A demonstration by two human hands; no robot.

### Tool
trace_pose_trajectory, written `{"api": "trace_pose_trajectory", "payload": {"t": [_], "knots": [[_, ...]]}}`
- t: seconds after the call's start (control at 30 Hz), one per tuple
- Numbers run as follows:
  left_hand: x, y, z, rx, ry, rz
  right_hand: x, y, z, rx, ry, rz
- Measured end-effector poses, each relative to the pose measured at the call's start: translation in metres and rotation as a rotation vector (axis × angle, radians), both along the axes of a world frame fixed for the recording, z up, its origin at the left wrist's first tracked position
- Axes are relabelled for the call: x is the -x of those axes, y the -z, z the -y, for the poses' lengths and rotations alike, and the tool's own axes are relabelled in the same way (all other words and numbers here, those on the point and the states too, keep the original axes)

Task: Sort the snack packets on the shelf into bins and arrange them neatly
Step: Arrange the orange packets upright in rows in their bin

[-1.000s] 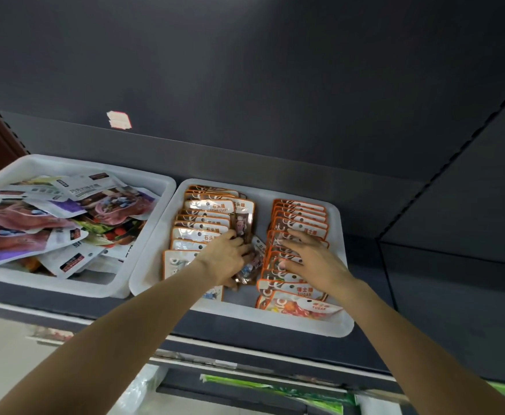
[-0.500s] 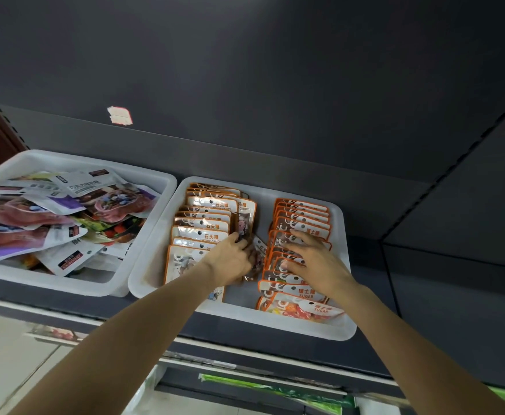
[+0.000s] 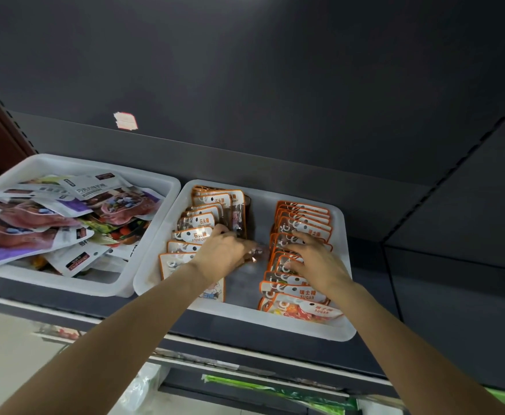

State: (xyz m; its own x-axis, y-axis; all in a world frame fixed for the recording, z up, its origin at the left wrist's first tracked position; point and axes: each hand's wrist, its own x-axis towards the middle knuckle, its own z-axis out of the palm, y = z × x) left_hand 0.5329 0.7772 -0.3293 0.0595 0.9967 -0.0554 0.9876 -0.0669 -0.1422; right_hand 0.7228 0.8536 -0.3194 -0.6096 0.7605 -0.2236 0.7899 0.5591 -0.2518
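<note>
Left hand (image 3: 222, 255): fingers curled, gripping a small dark clear-windowed snack packet (image 3: 255, 253) in the gap between the two rows; how much of the packet lies under the palm cannot be told. The hand also overlaps the left row of orange-edged white packets marked "STONE CANDY" (image 3: 199, 232), which stand overlapped front to back.

Right hand (image 3: 317, 265): fingers straight and spread, palm down, resting flat on the middle of the right row of orange-edged white packets marked "SUGAR" (image 3: 302, 292). It grasps nothing. This row is likewise shingled from the rear wall to the front rim.

Both rows sit in a white rectangular plastic bin (image 3: 342, 326), the right-hand one of two on the dark grey metal shelf (image 3: 275, 342). A strip of bare bin floor separates the rows.

Just beside it, rims touching or nearly so, stands a second white rectangular plastic bin (image 3: 155, 223) holding a loose heap of larger white, purple and pink snack pouches (image 3: 50, 220), lying at mixed angles.

On the dark back panel above is a small torn pink-and-white sticker (image 3: 125, 121). Below the shelf edge, a green packet (image 3: 275, 390) on a lower level is partly visible.
</note>
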Motion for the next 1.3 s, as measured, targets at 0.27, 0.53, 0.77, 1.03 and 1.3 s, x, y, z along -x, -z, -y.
{"api": "trace_pose_trajectory", "payload": {"t": [0.27,0.53,0.77,1.03,1.3], "knots": [[0.009,-0.017,0.001,-0.147,-0.182,0.619,0.017,-0.017,0.012,-0.107,0.076,-0.141],[0.015,-0.008,0.009,-0.035,-0.018,0.482,0.071,-0.024,0.020,0.375,0.463,-0.403],[0.058,-0.021,0.021,0.010,-0.089,0.489,0.086,-0.016,0.022,0.256,0.505,-0.296],[0.079,-0.013,0.029,0.196,-0.121,0.394,0.083,-0.026,0.024,0.229,0.557,-0.376],[0.070,-0.016,0.018,0.064,-0.227,0.428,0.055,-0.037,0.031,0.062,0.632,-0.791]]}}
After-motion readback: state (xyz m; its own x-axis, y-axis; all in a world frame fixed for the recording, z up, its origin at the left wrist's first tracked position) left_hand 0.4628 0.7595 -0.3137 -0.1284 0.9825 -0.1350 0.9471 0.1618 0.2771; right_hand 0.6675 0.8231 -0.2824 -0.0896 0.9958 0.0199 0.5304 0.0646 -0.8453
